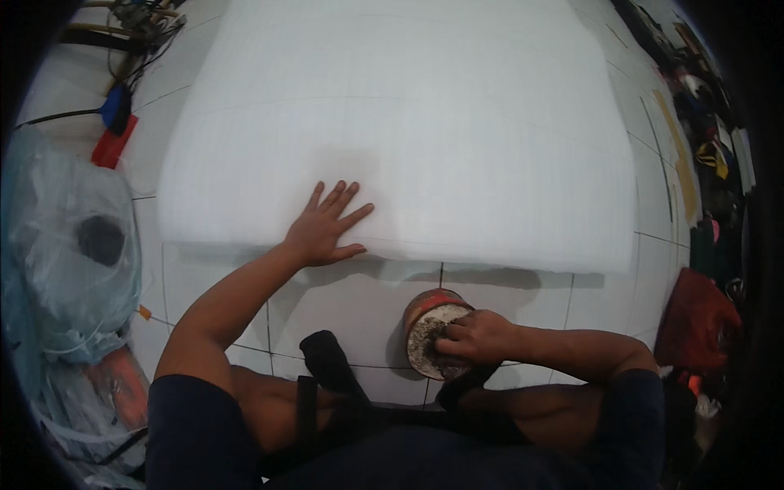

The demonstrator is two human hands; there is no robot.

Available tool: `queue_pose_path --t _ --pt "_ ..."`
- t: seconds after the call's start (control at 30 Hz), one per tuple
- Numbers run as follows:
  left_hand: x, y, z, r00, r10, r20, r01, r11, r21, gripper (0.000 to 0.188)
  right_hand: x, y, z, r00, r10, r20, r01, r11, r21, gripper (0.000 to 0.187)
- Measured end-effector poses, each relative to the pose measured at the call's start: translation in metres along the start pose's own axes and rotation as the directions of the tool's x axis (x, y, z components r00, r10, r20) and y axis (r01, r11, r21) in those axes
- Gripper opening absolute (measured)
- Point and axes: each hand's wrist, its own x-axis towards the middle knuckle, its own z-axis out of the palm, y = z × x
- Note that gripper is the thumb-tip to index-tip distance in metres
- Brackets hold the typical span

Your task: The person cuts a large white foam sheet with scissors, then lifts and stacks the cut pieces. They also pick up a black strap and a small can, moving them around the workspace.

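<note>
A large white sheet (392, 139) lies across the tiled floor in front of me, its near edge slightly raised with a shadow below it. My left hand (323, 230) rests flat on the sheet close to that edge, fingers spread and holding nothing. Below the edge, between my legs, is a round reddish tin (414, 317) with pale, crusty stuff around its top. My right hand (480, 336) is closed over the tin's right side, fingertips at its opening. Whatever those fingers grip is hidden in the dark opening.
At the left sit bulky clear plastic bags (73, 237), with a red piece (114, 143) and a blue-headed tool (116, 108) beyond them. A dark red bag (701, 318) lies at the right. Assorted items line the far right side, next to a tan strip (684, 184).
</note>
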Motion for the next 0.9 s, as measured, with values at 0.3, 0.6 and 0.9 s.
queue_pose_path --t 0.3,0.6,0.9 --pt "-0.002 0.006 -0.006 1.000 0.017 -0.005 -0.017 0.999 0.028 0.074 0.007 -0.027 -0.069 0.908 0.330 -0.259 -0.327 0.943 0.058 0.030" --pt "-0.010 -0.003 -0.003 1.000 0.015 -0.025 -0.013 0.999 0.046 0.073 0.052 0.015 -0.188 0.561 0.383 -0.734 -0.532 0.846 0.035 0.030" --pt "0.006 -0.007 0.000 0.998 -0.015 0.056 0.017 0.999 -0.046 0.077 0.106 0.164 -0.201 0.447 0.571 -0.689 -0.691 0.709 0.140 0.043"
